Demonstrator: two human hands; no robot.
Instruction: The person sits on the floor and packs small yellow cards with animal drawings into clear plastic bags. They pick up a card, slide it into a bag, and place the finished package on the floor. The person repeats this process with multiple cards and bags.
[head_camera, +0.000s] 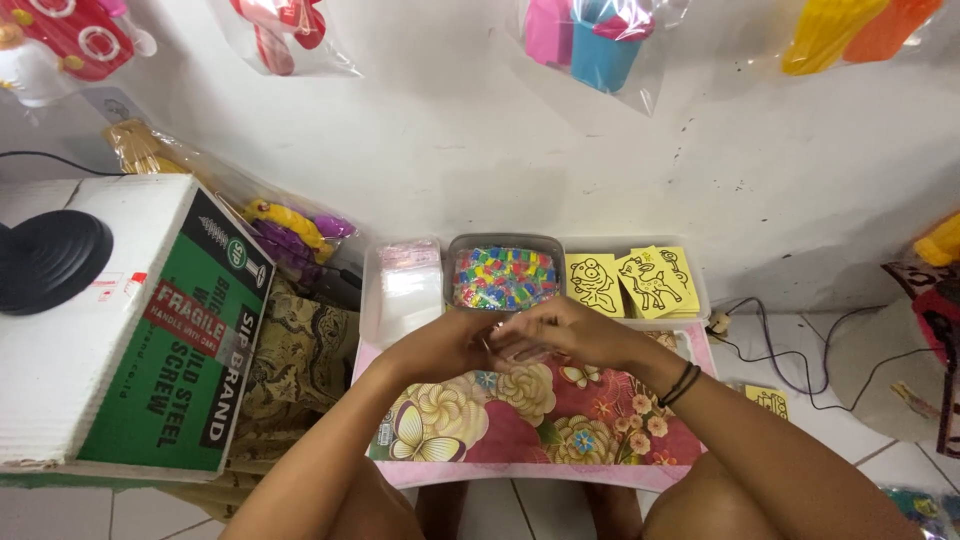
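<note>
While both hands meet above the floral tray's far edge, a small clear bag is pinched between left hand and right hand; it is best held steady, near the bead tub.

small floral-print table w/ pink edge, clear tray of plastic baggies, tub of multicolor beads, yellow picture cards at back

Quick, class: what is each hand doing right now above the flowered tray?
Left hand: fingers curled, pinching something small; what it is cannot be told.
Right hand: meets the left, closed on the same hidden item.
</note>
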